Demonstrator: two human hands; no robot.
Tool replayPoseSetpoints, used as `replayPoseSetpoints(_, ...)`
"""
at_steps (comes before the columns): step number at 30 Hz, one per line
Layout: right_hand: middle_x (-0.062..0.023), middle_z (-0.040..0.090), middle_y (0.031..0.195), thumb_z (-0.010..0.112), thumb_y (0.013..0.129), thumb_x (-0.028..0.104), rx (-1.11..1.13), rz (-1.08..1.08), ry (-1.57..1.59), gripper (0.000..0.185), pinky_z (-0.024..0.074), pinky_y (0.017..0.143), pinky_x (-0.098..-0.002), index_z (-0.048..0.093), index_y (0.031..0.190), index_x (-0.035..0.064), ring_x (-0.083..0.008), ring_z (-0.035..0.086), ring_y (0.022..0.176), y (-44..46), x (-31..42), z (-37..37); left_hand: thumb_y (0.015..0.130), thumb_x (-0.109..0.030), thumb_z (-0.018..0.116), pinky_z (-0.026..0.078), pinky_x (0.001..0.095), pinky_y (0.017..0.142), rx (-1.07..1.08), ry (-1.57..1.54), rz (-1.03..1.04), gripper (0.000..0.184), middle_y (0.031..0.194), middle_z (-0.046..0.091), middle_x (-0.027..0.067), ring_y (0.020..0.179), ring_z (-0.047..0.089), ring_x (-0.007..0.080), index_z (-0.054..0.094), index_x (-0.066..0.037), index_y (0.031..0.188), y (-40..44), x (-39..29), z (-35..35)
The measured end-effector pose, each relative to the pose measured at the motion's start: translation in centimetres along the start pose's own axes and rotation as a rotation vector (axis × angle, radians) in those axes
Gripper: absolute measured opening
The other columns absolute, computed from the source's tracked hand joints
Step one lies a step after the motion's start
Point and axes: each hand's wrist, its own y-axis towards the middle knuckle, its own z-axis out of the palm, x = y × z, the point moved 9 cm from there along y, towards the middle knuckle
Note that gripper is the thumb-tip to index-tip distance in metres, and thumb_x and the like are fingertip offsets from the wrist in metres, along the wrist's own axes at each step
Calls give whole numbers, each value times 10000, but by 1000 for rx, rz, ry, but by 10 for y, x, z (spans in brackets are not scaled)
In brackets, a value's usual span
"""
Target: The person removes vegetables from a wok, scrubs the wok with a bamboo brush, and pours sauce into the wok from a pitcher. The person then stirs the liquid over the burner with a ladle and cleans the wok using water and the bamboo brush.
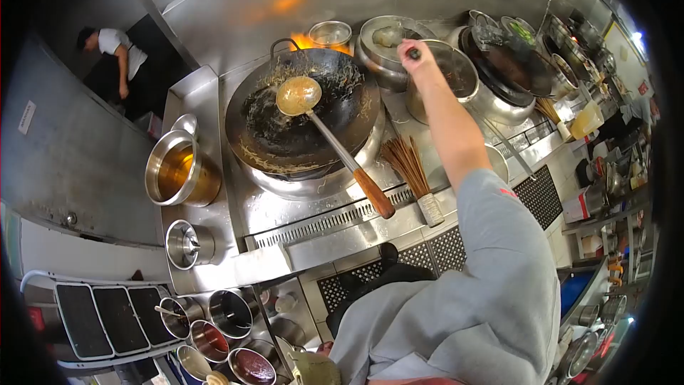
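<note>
My right hand (413,55) is stretched out over the back of the stove. Its fingers are wrapped round a dark-tipped handle (414,53); the rest of that tool is hard to make out. Just beyond lies a pot (370,57) with a pale, translucent thing (390,36) at its top, and below the hand is a deep steel pot (464,77). A large blackened wok (246,135) stands at the left, and a wooden-handled ladle (340,144) rests across it, bowl inside. Only a sliver of my left hand (325,348) shows beside a greenish cloth-like thing (313,369); its fingers are hidden.
Flames (303,41) rise behind the wok. A bamboo brush (410,167) leans at the stove's front edge. An oil pot (203,175) and a small steel pot (201,246) stand left, with several sauce containers (210,341) below. Another person (117,50) bends at far left.
</note>
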Motion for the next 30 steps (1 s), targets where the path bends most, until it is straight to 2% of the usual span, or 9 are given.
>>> replayPoseSetpoints(5, -69, 411, 714, 436, 842, -73, 98, 213, 45, 136, 473, 441, -225, 352, 752, -16, -159, 470, 542, -58, -35, 60, 835, -107, 534, 375, 275, 448, 42, 103, -7, 35, 677, 544, 62, 557, 514, 155, 557, -93, 812, 5, -6, 10)
replayPoseSetpoints(10, -82, 416, 737, 437, 878, -38, 118, 270, 130, 121, 474, 432, -240, 350, 960, -56, -147, 471, 528, -145, -84, 108, 849, -128, 535, 399, 284, 482, 171, 294, 22, 48, 732, 563, 57, 600, 535, 156, 560, -87, 855, 24, -36, 23)
replayPoseSetpoints(12, -79, 409, 745, 419, 884, -49, 80, 279, 92, 116, 495, 448, -215, 337, 805, -30, -139, 473, 538, -180, -108, 111, 855, -137, 535, 408, 287, 495, 253, 384, 55, 60, 755, 571, 55, 618, 544, 156, 560, -85, 872, 32, -57, 31)
replayPoseSetpoints(17, -54, 420, 743, 447, 903, 3, -34, 356, -114, 122, 475, 426, -204, 332, 875, -27, -107, 486, 505, -239, -138, 83, 870, -158, 536, 431, 296, 528, 320, 598, 193, 95, 810, 590, 51, 661, 565, 157, 563, -78, 914, 51, -124, 60)
replayPoseSetpoints(18, -51, 421, 736, 455, 901, 6, -54, 367, -226, 130, 470, 418, -201, 333, 889, -39, -95, 480, 502, -250, -142, 77, 862, -96, 531, 423, 284, 499, 59, 620, 262, 58, 806, 596, 58, 638, 570, 141, 563, -72, 904, 51, -139, 49)
replayPoseSetpoints(21, -34, 433, 700, 496, 893, 27, -137, 311, -529, 137, 425, 388, -185, 375, 916, -33, -66, 461, 495, -282, -150, 62, 748, -25, 530, 437, 275, 446, 42, 652, 228, 176, 664, 584, 111, 540, 577, 186, 615, -16, 901, 72, -135, 37)
replayPoseSetpoints(22, -27, 447, 688, 518, 888, 46, -100, 264, -871, 130, 408, 385, -183, 405, 916, -13, -65, 455, 489, -287, -144, 62, 719, -68, 563, 477, 322, 591, 164, 613, 170, 230, 812, 601, 108, 693, 571, 203, 600, -28, 943, 80, -123, 27)
replayPoseSetpoints(24, -8, 479, 645, 576, 870, 98, -90, 130, -1475, 124, 361, 365, -199, 483, 924, 37, -64, 438, 461, -300, -136, 72, 723, -81, 564, 479, 326, 595, 189, 583, 109, 221, 813, 602, 110, 697, 573, 209, 602, -31, 935, 80, -107, 10)
replayPoseSetpoints(30, 13, 446, 588, 553, 877, 93, -21, -79, -1940, 149, 356, 339, -241, 484, 997, 38, -69, 423, 402, -219, -85, 51, 732, -120, 567, 483, 337, 609, 113, 461, 25, 199, 815, 605, 116, 708, 579, 225, 608, -43, 911, 62, -59, -16)
